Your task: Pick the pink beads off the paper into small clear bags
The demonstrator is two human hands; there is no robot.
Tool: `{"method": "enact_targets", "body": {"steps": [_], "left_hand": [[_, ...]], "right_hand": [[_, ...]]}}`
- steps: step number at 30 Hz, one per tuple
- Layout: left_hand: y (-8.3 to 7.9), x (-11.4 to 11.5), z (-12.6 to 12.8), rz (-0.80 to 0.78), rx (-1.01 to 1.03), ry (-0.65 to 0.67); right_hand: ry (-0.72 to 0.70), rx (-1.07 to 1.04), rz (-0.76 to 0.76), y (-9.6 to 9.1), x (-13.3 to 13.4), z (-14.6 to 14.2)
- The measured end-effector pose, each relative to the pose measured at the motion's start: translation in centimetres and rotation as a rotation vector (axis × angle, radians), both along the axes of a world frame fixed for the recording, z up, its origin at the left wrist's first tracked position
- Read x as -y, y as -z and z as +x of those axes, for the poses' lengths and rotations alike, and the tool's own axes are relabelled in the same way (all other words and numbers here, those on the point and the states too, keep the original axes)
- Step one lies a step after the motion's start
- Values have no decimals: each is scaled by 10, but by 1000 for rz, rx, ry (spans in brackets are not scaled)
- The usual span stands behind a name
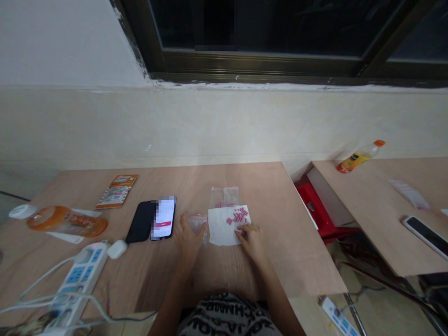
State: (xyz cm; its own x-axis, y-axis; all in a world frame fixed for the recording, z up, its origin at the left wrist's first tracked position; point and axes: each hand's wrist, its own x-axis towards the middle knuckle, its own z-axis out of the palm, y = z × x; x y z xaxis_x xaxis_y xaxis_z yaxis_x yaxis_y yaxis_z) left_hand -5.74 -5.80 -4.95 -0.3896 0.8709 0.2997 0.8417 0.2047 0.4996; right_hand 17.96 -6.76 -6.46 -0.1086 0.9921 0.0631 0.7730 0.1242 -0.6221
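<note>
A white sheet point(224, 226) lies on the wooden table point(196, 182) with several small pink beads point(238, 215) heaped on its far right part. My right hand point(251, 237) rests at the sheet's right edge, fingertips pinched together at the beads. My left hand point(189, 235) holds a small clear plastic bag point(196, 222) just left of the sheet. Another clear bag point(224, 196) with pink beads inside lies behind the sheet.
Two phones point(154, 220) lie left of my hands, one with its screen lit. Farther left are an orange bottle point(68, 221) on its side, a power strip point(79, 276) with cables, and an orange card point(117, 190). A second table point(378, 210) stands at right, with a red stool point(317, 207) between.
</note>
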Motion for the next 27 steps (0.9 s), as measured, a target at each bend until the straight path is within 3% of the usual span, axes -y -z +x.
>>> {"method": "enact_targets", "body": {"steps": [4,9,15,19,27], "left_hand": [[1,0,-6,44,-10,46],[-5,3,-7,67,143,230],[-10,10,18,99,307,495],[0,14,42,71,396,579],[28,20,61,45,566,552]], "right_hand": [[-15,6,-5,-2,0,0],[-27,-12,7,-4,0,-1],[-53,-3,4,-3,0,-3],[-43,-20,-4,-2,0,-3],[28,-148,26,1,-4,3]]}}
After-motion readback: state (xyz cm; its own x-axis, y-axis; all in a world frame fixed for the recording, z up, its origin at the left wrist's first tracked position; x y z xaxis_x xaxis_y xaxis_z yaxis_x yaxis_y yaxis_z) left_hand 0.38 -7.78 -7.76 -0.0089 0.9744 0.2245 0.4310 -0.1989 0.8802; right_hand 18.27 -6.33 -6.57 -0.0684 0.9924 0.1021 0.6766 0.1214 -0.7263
